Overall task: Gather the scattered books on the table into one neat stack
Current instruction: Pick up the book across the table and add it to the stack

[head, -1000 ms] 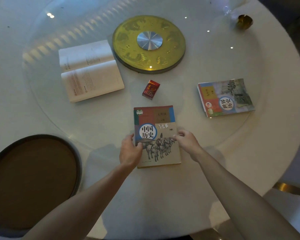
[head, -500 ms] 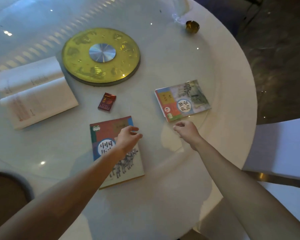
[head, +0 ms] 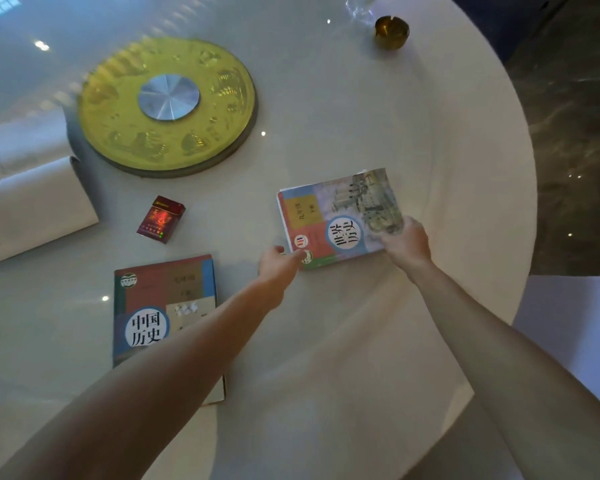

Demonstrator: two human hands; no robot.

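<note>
A round white glass-topped table point(head: 378, 109) fills the frame. Right of centre lies the world-history book point(head: 340, 216), long axis slanting from lower left to upper right. The right hand point(head: 404, 245) pinches its lower-right corner; the left hand point(head: 278, 268), fingers loosely extended, touches its lower-left corner. Lift it level, then square it onto the China-history book point(head: 163, 306) at lower left.

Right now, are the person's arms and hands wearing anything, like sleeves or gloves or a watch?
No. Both arms are bare as far up as the picture shows, with no sleeves in view. The left hand and right hand have no gloves, and no watch, bracelet or ring shows on either.
</note>
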